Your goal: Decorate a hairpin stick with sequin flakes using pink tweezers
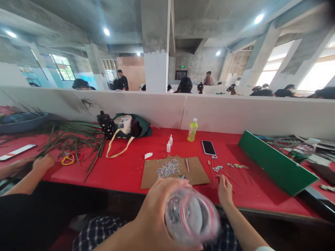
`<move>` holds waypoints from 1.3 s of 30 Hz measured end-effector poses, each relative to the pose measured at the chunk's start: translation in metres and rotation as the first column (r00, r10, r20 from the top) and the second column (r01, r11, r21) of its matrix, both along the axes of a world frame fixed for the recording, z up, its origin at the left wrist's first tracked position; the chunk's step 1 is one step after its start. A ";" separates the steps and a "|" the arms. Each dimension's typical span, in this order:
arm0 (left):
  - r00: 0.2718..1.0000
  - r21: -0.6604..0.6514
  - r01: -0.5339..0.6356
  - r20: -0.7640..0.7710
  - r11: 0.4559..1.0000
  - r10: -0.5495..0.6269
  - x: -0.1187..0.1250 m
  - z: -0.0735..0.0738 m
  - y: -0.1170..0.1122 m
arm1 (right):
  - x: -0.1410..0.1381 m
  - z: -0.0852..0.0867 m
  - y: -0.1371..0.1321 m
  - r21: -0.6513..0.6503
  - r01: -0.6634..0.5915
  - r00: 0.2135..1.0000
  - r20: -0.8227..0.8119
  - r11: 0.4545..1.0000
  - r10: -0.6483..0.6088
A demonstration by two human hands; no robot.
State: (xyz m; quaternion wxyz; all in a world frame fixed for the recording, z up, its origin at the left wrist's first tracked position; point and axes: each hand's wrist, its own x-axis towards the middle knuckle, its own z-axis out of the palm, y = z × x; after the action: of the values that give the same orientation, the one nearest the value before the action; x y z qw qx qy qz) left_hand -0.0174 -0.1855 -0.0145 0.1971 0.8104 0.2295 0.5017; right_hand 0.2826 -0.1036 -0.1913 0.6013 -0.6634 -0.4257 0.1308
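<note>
The red desk point(125, 174) carries a cardboard sheet point(199, 174) heaped with beads point(169, 168), a smartphone point(208, 147), and a yellow-green drink bottle point(192, 130).

This view looks out from the person's head, facing forward and down across a long red table point(125, 174) toward a low white partition point(251, 115), with the hall's concrete pillars point(156, 69) and windows point(318, 75) showing above it. It sits close over the table, so the near edge falls in the lower part of the frame, and a clear plastic jar point(192, 216) in the person's left hand point(154, 205) sits almost against the lens, large and blurred.
</note>
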 end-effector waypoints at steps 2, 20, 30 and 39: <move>0.995 -0.284 0.005 -0.092 0.959 -0.032 -0.003 -0.025 -0.005 | -0.022 0.018 -0.012 0.024 -0.070 0.997 -0.018 0.997 0.071; 0.778 -0.347 -0.295 -0.629 0.890 0.013 -0.029 -0.104 -0.005 | -0.109 0.124 -0.085 -0.360 -0.596 0.176 0.813 0.718 0.554; 0.718 -0.132 -0.382 -0.666 0.915 0.203 -0.030 -0.112 -0.001 | -0.109 0.137 -0.095 -0.540 -0.670 0.504 0.174 0.510 0.846; 0.729 -0.198 -0.268 -0.681 0.943 0.064 -0.024 -0.109 -0.006 | -0.112 0.116 -0.093 -0.364 -0.587 0.315 0.720 0.723 0.619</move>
State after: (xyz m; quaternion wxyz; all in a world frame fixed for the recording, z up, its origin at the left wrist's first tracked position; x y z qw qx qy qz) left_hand -0.0412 -0.1913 -0.1238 0.1697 0.8746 0.4262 0.1568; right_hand 0.1707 -0.1969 -0.0749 0.2350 -0.4491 -0.8612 0.0373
